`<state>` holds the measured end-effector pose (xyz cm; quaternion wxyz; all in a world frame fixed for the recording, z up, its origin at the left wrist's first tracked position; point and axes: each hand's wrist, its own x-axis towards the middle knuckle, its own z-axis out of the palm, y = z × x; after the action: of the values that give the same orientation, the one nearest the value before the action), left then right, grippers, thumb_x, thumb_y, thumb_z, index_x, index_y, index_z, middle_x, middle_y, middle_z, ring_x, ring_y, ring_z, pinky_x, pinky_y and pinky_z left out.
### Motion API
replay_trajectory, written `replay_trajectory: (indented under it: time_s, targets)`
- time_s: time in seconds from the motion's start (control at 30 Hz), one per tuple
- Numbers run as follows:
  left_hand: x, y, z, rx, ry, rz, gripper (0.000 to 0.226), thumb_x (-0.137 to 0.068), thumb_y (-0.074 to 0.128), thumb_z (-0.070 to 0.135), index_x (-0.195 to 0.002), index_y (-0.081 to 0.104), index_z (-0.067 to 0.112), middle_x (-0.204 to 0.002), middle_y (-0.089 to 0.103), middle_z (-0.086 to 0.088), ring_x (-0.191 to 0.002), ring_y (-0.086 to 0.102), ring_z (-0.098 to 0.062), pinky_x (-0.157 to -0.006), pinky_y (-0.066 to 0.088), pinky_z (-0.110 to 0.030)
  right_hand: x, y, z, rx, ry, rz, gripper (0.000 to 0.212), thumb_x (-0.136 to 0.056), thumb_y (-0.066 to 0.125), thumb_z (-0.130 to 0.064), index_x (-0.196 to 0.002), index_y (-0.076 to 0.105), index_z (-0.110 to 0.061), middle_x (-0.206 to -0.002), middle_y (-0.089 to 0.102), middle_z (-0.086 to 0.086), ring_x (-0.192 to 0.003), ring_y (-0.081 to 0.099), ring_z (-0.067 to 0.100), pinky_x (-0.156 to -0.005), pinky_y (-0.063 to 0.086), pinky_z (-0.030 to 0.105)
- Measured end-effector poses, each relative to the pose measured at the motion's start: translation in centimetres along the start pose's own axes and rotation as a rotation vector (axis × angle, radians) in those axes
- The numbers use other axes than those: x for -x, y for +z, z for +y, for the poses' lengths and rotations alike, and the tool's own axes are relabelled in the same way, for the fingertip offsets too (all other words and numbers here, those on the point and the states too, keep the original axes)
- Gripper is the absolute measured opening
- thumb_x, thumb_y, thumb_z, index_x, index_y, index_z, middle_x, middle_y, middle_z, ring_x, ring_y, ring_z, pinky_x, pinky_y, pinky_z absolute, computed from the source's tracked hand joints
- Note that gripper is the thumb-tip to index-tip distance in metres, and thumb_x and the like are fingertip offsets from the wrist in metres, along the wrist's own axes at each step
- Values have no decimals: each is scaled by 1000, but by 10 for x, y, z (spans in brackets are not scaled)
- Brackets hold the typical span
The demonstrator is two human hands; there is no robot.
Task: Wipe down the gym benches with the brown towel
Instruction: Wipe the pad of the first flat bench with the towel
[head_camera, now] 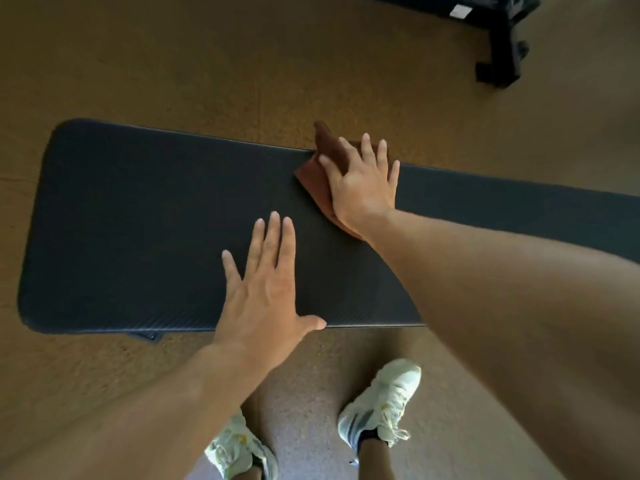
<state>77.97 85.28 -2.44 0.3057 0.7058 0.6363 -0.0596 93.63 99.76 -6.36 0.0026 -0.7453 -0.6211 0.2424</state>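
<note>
The long black padded bench with rounded corners lies crosswise in front of the person, its top textured and matte. The right hand lies flat on the brown cloth towel, which sits at the far edge of the bench, right of its middle. The fingers are spread and stretched out, not clenched: the palm presses the towel down against the pad, a hold that suits wiping since it spreads pressure over the cloth. One corner of the towel sticks up and past the far edge, and a folded flap shows to the left of and below the hand; the rest is hidden under the palm.

The left hand rests open on the near half of the bench, fingers splayed and grasping nothing, thumb at the near edge. It looks like a brace, taking the person's weight while leaning over and steadying the bench against the push of the wipe.

The wide stretch of pad to the left is bare, and nothing lies there in the towel's way; only the left hand would have to lift if the wipe came toward it. The right forearm hides part of the right end. Below, two white sneakers stand on the brown speckled floor close to the bench. At the top right, well apart, is the black metal frame of another piece of gym equipment, possibly a second bench.
</note>
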Motion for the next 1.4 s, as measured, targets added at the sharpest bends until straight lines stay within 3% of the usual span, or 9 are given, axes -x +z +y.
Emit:
replay_trajectory:
  time_s: [0.2,0.33,0.47,0.67,0.83,0.97,1.1,1.27,1.4]
  targets:
    - [-7,7,23,-219,-123,-104,137,-72,69,75,-157,-15,8,-166,-22,-12,-153,-21,-26,-122,12,-64,113,29,54,-27,-103,98,59,-108,31,-61,-163,29,-40,-176,11,-7,-163,-8,15,-131,-7,47]
    - [-12,7,31,-272,-185,-136,119,-88,71,52,-157,-14,6,-166,-23,-14,-154,-19,-29,-117,24,-66,192,41,91,74,-126,-1,62,-107,28,-62,-165,23,-40,-176,6,-9,-162,-10,15,-130,-3,47]
    - [-21,3,40,-271,-240,-209,131,-79,79,54,-157,-15,4,-165,-24,-15,-153,-21,-31,-116,26,-68,127,24,75,118,-194,-43,62,-107,22,-63,-165,15,-42,-176,-2,-7,-161,-17,16,-131,-8,48]
    - [-25,4,41,-337,-268,-247,140,-70,81,60,-157,-13,3,-166,-22,-15,-153,-21,-32,-116,29,-65,-30,-13,17,48,-185,-32,61,-108,29,-62,-162,30,-36,-174,22,-1,-163,4,23,-130,-6,51]
    - [-25,3,52,-347,-311,-272,146,-66,83,60,-156,-15,0,-165,-23,-18,-153,-20,-34,-114,36,-60,86,5,89,81,-230,45,58,-110,33,-56,-164,29,-35,-176,13,-2,-163,-1,19,-132,2,51]
    - [-28,-4,76,-188,-379,-294,160,-60,90,55,-150,-36,18,-160,-37,-10,-150,-27,-35,-112,31,-69,184,6,164,127,-183,-57,62,-107,29,-59,-165,22,-39,-176,5,-9,-163,9,21,-128,9,51]
    - [-63,-10,117,-163,-297,-310,165,-55,92,56,-148,-40,22,-159,-41,-4,-148,-34,-34,-111,27,-74,115,-5,152,143,-188,-28,64,-106,24,-58,-165,26,-34,-175,14,0,-163,5,23,-129,2,50]
    - [-88,6,150,-187,-410,-339,174,-45,96,56,-147,-41,25,-154,-45,-14,-145,-34,-43,-106,31,-76,-22,-42,114,10,-132,11,62,-110,27,-55,-167,16,-33,-176,12,5,-163,-1,26,-130,-6,54]
    - [-82,9,152,-172,-410,-329,174,-43,96,57,-147,-41,29,-153,-48,-9,-145,-36,-40,-106,30,-77,21,-42,146,60,-281,66,54,-107,36,-42,-161,33,-41,-172,26,8,-162,12,33,-129,4,60]
